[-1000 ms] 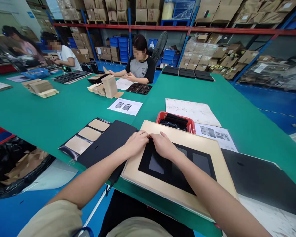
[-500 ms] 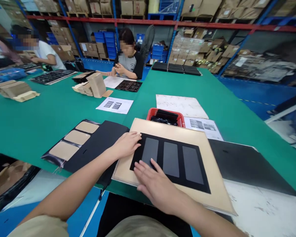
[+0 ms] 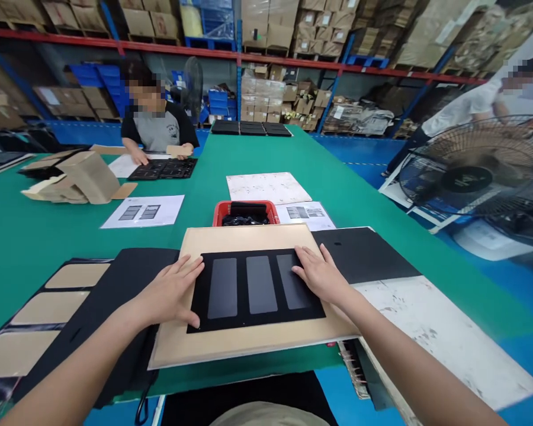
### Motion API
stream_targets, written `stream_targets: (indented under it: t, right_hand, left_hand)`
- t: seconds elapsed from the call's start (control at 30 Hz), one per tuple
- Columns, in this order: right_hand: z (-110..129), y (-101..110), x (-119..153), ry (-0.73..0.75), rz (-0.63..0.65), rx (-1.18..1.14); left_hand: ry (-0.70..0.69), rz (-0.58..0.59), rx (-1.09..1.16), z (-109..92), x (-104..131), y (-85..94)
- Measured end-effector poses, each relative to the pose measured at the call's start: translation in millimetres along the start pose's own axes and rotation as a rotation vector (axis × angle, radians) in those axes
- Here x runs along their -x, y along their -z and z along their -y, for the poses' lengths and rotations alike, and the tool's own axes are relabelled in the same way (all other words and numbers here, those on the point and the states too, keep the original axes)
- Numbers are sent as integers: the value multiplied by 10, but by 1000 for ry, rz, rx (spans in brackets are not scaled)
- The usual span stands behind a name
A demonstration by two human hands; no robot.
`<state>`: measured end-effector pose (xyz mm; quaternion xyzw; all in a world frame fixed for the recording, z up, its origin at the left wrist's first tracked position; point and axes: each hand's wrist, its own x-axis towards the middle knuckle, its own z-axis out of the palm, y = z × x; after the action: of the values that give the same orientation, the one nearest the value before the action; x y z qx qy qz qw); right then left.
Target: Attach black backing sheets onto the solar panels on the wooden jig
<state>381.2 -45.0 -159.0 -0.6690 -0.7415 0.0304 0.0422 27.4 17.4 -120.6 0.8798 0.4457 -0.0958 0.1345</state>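
A black panel (image 3: 242,324) with three grey rectangular windows lies flat on a tan board (image 3: 249,343) in front of me. My left hand (image 3: 171,293) rests at the panel's left edge, fingers spread, thumb near the lower left corner. On the panel's upper right part lies my right hand (image 3: 320,275), its fingers stretched out over the right window. Neither hand grips anything. To the left are black sheets (image 3: 102,307) and a dark piece with three tan rectangles (image 3: 53,305).
Behind the board stands a red basket (image 3: 216,216) of dark items, beside printed sheets (image 3: 144,211). A black sheet (image 3: 364,254) and a stained white board (image 3: 444,331) lie right. A person (image 3: 160,127) sits across the table; a fan (image 3: 466,177) stands right.
My right hand has moved from the panel's lower left to its upper right. My left hand is now spread at the left edge. The view has turned right, and the board sits straighter.
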Motion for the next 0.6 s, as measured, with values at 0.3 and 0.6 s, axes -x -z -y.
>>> stream_targets:
  t: [0.3,0.6]
  right_hand:
    - [235,-145,1004,-16,93,-44]
    - [176,224,1085,-84,88,-112]
  left_hand:
    - [18,-161,-75,85,-114,-154]
    - [-85,-315,-158,119,-235,-227]
